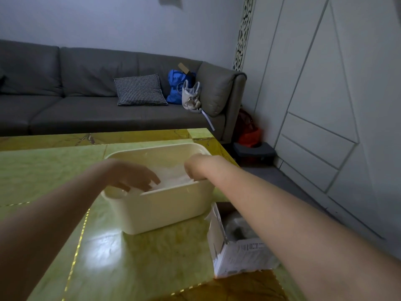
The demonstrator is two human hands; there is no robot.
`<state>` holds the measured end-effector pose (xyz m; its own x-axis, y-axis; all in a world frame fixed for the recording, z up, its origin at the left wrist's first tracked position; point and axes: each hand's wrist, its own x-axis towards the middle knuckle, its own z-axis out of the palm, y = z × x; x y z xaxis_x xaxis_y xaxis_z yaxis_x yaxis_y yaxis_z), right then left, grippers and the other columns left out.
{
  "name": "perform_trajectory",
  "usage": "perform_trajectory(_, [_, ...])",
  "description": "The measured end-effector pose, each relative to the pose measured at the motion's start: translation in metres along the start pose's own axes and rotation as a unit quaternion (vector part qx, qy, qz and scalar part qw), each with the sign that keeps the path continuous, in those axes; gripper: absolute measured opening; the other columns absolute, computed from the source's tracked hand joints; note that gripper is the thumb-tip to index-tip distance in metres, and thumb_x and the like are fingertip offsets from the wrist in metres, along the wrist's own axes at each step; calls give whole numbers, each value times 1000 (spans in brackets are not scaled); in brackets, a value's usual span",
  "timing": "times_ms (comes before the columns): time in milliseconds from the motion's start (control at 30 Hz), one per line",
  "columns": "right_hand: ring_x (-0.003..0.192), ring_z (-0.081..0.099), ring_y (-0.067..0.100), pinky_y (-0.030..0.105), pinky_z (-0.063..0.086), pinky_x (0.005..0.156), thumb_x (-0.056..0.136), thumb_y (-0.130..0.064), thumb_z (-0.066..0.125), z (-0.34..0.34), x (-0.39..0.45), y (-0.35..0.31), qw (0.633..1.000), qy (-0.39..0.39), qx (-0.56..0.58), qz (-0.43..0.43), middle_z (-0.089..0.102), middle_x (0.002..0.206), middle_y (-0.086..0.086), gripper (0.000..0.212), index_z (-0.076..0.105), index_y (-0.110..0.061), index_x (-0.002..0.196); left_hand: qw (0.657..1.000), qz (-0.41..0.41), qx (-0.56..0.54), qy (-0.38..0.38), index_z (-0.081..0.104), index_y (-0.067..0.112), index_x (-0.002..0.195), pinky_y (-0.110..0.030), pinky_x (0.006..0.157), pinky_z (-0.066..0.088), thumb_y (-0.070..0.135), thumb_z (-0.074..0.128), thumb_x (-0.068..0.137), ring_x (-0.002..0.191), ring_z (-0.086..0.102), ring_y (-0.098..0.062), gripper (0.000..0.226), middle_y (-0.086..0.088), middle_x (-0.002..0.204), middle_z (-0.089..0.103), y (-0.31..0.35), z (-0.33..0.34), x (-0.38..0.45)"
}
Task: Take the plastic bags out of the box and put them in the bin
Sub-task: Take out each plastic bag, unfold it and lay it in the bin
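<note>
- Two hands are down in the cream bin [165, 205], on the green table [43, 170]. The left hand [132, 175] has its fingers spread and relaxed, tips touching the pale plastic bags [173, 178] heaped inside.
- The right hand [195, 166] is bent at the wrist over the bin's right end. Its fingers dip behind the wrist and the near wall, so I cannot tell whether they are pinching plastic or loose.
- The bags in the bin lie right under both sets of fingers, spread roughly left to right along the bin's long axis.
- The white cardboard box [230, 257] stands near and right of the bin, just beside its near right corner, open at the top. Crumpled clear plastic [236, 227] shows inside, so the job looks unfinished.
- The box sits under the right forearm, so the right hand is nearer. It must draw back toward the body, clearing the bin's near rim.
- Far behind are a grey sofa [65, 101] with a checked cushion [140, 90], well apart from the work.
</note>
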<state>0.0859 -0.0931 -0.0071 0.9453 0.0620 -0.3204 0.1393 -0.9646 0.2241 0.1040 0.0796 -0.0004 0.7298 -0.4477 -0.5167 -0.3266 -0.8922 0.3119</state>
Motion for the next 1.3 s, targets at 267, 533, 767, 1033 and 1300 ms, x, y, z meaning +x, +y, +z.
perform_trajectory(267, [92,64,24,37,54,84,91,-7,52,-33,-70,31,982,106,159,-6,67,101,9,17,68,-6,98,949,126,-134,258,66,5,106,-14,66,48,2,54,89,84,62,-14,21,-9,103,66,29,-20,-48])
perform_trajectory(533, [63,61,14,23,48,59,88,-19,65,-8,-150,47,972,-82,220,27,65,72,2,25,69,4,98,958,232,-65,157,68,7,107,-15,61,44,2,56,87,68,56,-7,24,-6,93,68,115,29,-64])
perform_trajectory(767, [68,53,26,31,41,58,87,-3,58,44,-169,30,988,45,141,47,56,84,10,15,67,-1,99,950,198,211,119,57,14,124,-29,71,41,16,49,91,91,58,-21,34,-10,111,64,145,88,-60])
perform_trajectory(1033, [63,48,18,28,39,54,78,-21,74,37,-171,38,973,48,222,51,50,74,3,28,48,-14,68,936,216,158,229,64,12,109,-19,70,39,22,59,87,97,58,-19,25,-5,110,59,139,90,-60])
perform_trajectory(1300, [62,48,11,21,37,51,82,-26,73,21,-186,46,918,9,396,30,55,78,1,27,54,-11,95,952,212,67,213,60,8,109,-23,78,44,22,65,84,100,58,-20,29,-5,109,62,139,89,-67])
